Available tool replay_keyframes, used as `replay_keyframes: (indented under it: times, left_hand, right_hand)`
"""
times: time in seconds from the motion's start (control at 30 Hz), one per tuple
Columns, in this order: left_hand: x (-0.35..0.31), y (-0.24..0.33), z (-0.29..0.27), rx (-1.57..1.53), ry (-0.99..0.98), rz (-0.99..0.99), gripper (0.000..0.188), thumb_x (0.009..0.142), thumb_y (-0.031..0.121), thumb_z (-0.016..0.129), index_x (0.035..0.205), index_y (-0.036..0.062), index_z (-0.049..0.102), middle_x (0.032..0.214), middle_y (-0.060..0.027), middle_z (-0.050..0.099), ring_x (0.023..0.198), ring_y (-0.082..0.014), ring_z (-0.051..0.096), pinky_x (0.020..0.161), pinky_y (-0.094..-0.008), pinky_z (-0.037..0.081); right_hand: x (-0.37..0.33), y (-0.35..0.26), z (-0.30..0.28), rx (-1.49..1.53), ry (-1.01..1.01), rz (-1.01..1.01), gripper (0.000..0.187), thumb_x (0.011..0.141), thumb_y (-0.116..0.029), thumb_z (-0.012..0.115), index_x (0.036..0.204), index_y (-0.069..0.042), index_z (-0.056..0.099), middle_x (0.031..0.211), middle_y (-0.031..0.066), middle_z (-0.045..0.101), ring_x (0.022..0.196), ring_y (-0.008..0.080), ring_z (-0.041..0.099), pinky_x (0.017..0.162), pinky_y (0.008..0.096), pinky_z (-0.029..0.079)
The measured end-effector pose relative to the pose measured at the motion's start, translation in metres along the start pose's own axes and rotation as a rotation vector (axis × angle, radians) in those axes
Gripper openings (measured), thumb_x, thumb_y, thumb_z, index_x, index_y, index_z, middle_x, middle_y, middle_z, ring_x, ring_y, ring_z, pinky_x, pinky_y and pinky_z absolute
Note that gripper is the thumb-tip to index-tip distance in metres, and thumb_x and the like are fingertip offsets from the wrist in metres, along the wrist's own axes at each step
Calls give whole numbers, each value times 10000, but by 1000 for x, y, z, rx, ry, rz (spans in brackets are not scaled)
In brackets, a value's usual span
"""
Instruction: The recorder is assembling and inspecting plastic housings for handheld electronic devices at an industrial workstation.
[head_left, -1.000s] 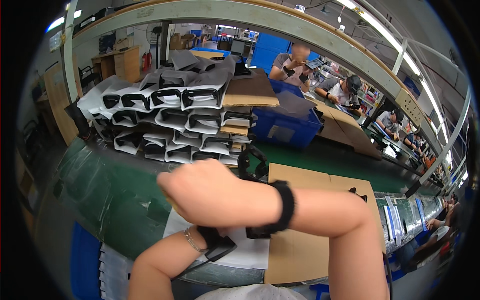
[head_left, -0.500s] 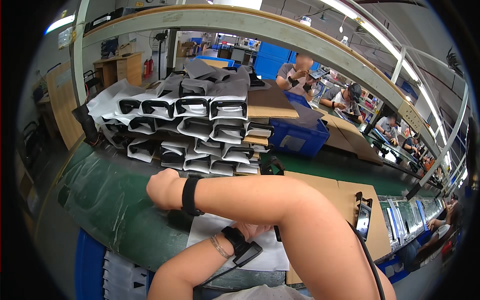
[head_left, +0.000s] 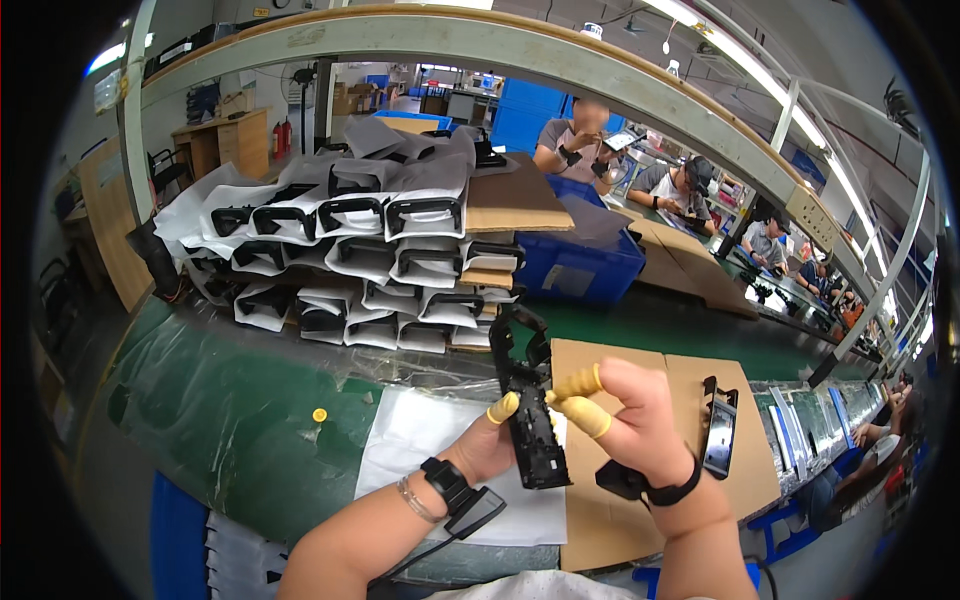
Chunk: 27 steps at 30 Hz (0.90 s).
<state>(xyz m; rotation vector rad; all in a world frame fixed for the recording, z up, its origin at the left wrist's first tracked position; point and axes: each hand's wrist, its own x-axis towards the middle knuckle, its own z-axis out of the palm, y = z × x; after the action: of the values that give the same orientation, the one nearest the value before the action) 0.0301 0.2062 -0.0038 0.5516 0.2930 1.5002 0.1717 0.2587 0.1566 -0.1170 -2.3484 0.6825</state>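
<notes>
A long black plastic frame with a loop-shaped upper end stands tilted over a white sheet. My left hand is closed around its left side, its thumb in a yellow finger cot. At the frame's right edge, my right hand has its yellow-cotted thumb and fingers pinched together; what lies between the tips is too small to make out. A small yellow ring rests on the green tabletop, left of the sheet.
Stacked black frames wrapped in white foam rise behind the work area. Brown cardboard lies at right, bearing a black device with a screen. Beyond are a blue bin and several people seated along the bench.
My right arm has swung back from the far left, where it crossed over my left arm, to the black frame. The frame and the yellow ring now show.
</notes>
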Motion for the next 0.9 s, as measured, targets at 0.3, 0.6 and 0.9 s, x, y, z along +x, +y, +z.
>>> replay_keyframes:
  times: [0.3,0.6,0.9]
  left_hand:
    - [-10,5,3,33,28,-107,1017,643,637,752,1371,13,413,968,-49,654,906,-165,643,848,-365,533]
    - [-6,7,-7,61,57,-121,1084,604,637,774,1383,-12,390,1038,-100,656,982,-219,644,894,-409,527]
    - [-2,5,-5,43,47,-109,1117,608,640,770,1384,-53,366,1074,-166,646,966,-246,654,881,-394,536]
  right_hand:
    - [-79,94,29,525,264,508,295,970,-226,549,812,11,627,669,40,607,603,101,556,580,233,439]
    - [-65,95,-11,780,488,337,316,1002,-303,476,957,-11,590,763,52,608,652,114,578,611,241,462]
    - [-181,74,-232,-23,644,-400,613,833,-549,562,1140,-19,544,1100,168,550,1007,274,511,845,383,392]
